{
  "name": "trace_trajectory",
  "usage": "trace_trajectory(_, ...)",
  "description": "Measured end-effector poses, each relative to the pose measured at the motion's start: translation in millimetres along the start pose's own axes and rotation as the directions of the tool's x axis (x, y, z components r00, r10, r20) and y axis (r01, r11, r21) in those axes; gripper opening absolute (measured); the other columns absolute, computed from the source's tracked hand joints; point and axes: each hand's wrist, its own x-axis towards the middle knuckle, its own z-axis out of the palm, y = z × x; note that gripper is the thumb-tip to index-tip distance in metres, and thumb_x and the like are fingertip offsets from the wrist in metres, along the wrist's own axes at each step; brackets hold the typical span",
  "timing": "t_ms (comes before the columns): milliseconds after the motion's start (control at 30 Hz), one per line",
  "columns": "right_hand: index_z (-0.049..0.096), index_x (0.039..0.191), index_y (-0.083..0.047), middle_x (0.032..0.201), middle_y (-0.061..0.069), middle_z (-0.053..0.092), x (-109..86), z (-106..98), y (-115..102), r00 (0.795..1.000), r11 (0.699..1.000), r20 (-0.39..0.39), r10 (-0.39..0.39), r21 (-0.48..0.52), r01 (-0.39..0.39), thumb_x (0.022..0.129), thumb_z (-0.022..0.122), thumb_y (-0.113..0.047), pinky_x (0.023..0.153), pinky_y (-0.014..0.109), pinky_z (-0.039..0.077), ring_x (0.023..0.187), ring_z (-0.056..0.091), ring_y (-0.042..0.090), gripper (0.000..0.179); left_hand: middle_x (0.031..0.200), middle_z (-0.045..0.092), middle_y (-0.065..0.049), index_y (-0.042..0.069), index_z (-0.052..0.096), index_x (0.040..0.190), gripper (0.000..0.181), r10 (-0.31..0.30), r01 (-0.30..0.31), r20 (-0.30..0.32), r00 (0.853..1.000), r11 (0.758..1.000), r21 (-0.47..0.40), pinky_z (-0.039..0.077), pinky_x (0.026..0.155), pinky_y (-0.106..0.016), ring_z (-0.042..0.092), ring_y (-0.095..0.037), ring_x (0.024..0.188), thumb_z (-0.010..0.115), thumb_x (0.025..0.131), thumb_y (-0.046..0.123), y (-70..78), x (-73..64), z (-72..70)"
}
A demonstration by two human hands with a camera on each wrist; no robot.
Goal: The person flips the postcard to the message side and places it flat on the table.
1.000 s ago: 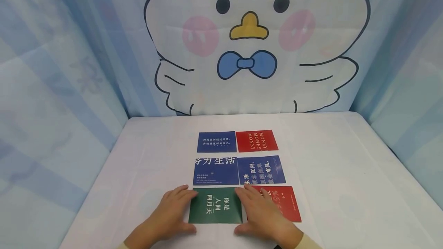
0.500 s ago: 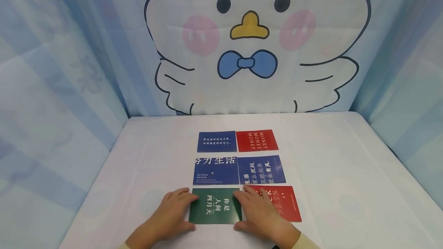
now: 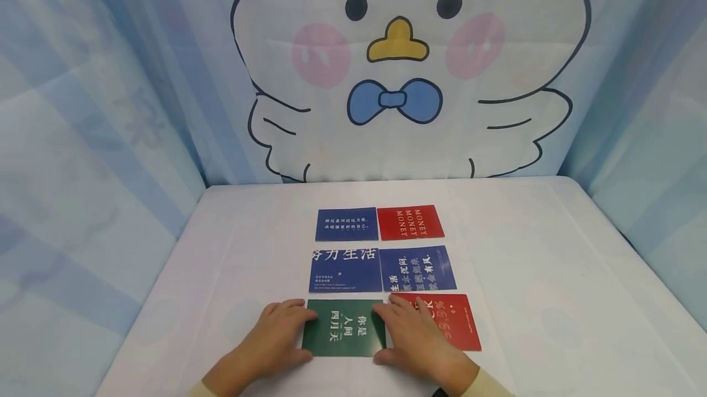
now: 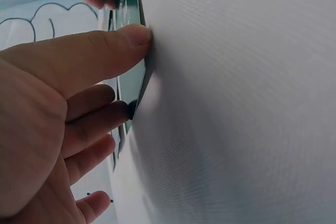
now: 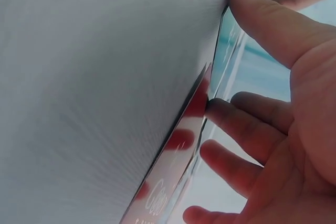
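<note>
A green card (image 3: pixel 342 342) with white characters lies flat at the near end of two columns of cards. My left hand (image 3: pixel 273 339) is at its left side, index fingertip over the far left part and thumb by the near left corner. In the left wrist view, the thumb (image 4: pixel 105 51) reaches the card's near edge. My right hand (image 3: pixel 414 342) is at the right side, with fingertips on the green card's right edge and thumb by its near right corner. That hand partly covers a red card (image 3: pixel 461 326). The fingers of both hands are spread and loosely bent.
Beyond lie a blue card (image 3: pixel 345 277) with large white characters and another blue card (image 3: pixel 420 271) with sideways text. Farther back are a third blue card (image 3: pixel 346 225) and a red MONEY card (image 3: pixel 410 222). A white cloth covers the table (image 3: pixel 552 274); a printed curtain (image 3: pixel 394 145) hangs behind.
My right fingertips have slid slightly left over the green card's right edge. My left hand has shifted very little. The cards stay practically where they were.
</note>
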Motion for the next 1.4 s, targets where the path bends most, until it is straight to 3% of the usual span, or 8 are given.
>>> trace_trajectory(133, 0.057, 0.136, -0.008, 0.137, 0.012, 0.06, -1.6, 0.6, 0.8, 1.0, 1.0, 0.006, -0.009, -0.006, 0.009, 0.075, 0.086, -0.042, 0.108, 0.071, 0.021, 0.137, 0.041, 0.038, 0.075, 0.121, 0.067, -0.009, 0.004, 0.067, 0.12, 0.057, 0.027, -0.027, -0.006, 1.0, 1.0, 0.008, 0.035, 0.103, -0.057, 0.051, -0.033, 0.126, 0.087, 0.074, 0.029, -2.9, -2.1, 0.8)
trace_trajectory(333, 0.057, 0.136, -0.011, 0.136, 0.006, 0.06, -6.3, 4.7, 1.4, 0.998, 1.0, 0.06, -0.019, -0.016, 0.02, 0.073, 0.081, -0.041, 0.108, 0.072, 0.02, 0.137, 0.041, 0.035, 0.074, 0.125, 0.066, -0.007, 0.004, 0.066, 0.124, 0.057, 0.01, -0.006, 0.051, 0.999, 0.997, -0.08, 0.034, 0.104, -0.057, 0.05, -0.032, 0.127, 0.081, 0.078, 0.034, -6.3, -7.9, 4.7)
trace_trajectory(433, 0.056, 0.137, -0.01, 0.137, 0.006, 0.059, -8.3, 6.4, 2.1, 0.998, 0.999, 0.061, -0.028, -0.022, 0.029, 0.074, 0.08, -0.042, 0.108, 0.072, 0.02, 0.137, 0.041, 0.035, 0.074, 0.124, 0.066, -0.007, 0.004, 0.065, 0.124, 0.055, 0.018, -0.012, 0.046, 0.999, 0.993, -0.117, 0.034, 0.103, -0.057, 0.051, -0.031, 0.125, 0.079, 0.08, 0.034, -6.9, -10.7, 6.1)
trace_trajectory(633, 0.058, 0.133, -0.006, 0.131, 0.008, 0.062, -7.0, 6.1, 5.4, 0.999, 0.998, 0.017, -0.037, 0.056, 0.036, 0.078, 0.079, -0.038, 0.108, 0.071, 0.023, 0.128, 0.05, 0.032, 0.067, 0.121, 0.065, -0.004, 0.009, 0.064, 0.121, 0.047, 0.021, -0.02, 0.001, 1.0, 0.981, -0.191, 0.035, 0.103, -0.056, 0.055, -0.028, 0.12, 0.076, 0.082, 0.031, -6.6, -13.3, 6.1)
trace_trajectory(900, 0.062, 0.125, -0.002, 0.12, 0.007, 0.066, -6.6, 4.2, 5.4, 0.996, 0.992, -0.064, -0.068, 0.104, 0.075, 0.082, 0.075, -0.026, 0.108, 0.066, 0.029, 0.116, 0.057, 0.029, 0.051, 0.131, 0.061, -0.005, 0.008, 0.058, 0.131, 0.059, -0.025, 0.025, 0.006, 1.0, 0.977, -0.213, 0.031, 0.107, -0.059, 0.051, -0.031, 0.124, 0.08, 0.081, 0.028, -6.4, -10.7, 8.1)
trace_trajectory(1067, 0.061, 0.126, -0.001, 0.115, 0.006, 0.069, -3.4, 3.0, 5.1, 0.991, 0.988, -0.121, -0.062, 0.134, 0.078, 0.083, 0.072, -0.014, 0.104, 0.055, 0.042, 0.107, 0.061, 0.025, 0.046, 0.124, 0.066, -0.003, 0.007, 0.056, 0.131, 0.051, -0.031, 0.016, -0.067, 0.997, 0.977, -0.214, 0.031, 0.108, -0.057, 0.054, -0.028, 0.12, 0.07, 0.082, 0.012, -6.7, -8.3, 3.9)
trace_trajectory(1200, 0.061, 0.127, -0.003, 0.108, 0.002, 0.071, 1.1, 0.7, 5.6, 0.984, 0.983, -0.166, -0.07, 0.157, 0.096, 0.083, 0.073, -0.008, 0.092, 0.045, 0.053, 0.095, 0.064, 0.019, 0.046, 0.115, 0.071, 0.0, 0.008, 0.056, 0.131, 0.052, -0.063, 0.029, -0.145, 0.987, 0.975, -0.221, 0.033, 0.107, -0.057, 0.058, -0.025, 0.114, 0.067, 0.081, 0.003, -9.1, -5.1, -0.6)
trace_trajectory(1400, 0.064, 0.123, -0.005, 0.096, 0.0, 0.072, 4.8, -3.0, 6.7, 0.938, 0.974, -0.323, -0.125, 0.139, 0.177, 0.086, 0.074, -0.005, 0.073, 0.029, 0.056, 0.074, 0.06, 0.008, 0.038, 0.09, 0.069, 0.007, 0.007, 0.057, 0.129, 0.051, -0.038, -0.039, -0.327, 0.944, 0.973, -0.226, 0.05, 0.088, -0.047, 0.063, -0.019, 0.09, 0.074, 0.082, -0.005, -12.8, 2.3, 0.6)
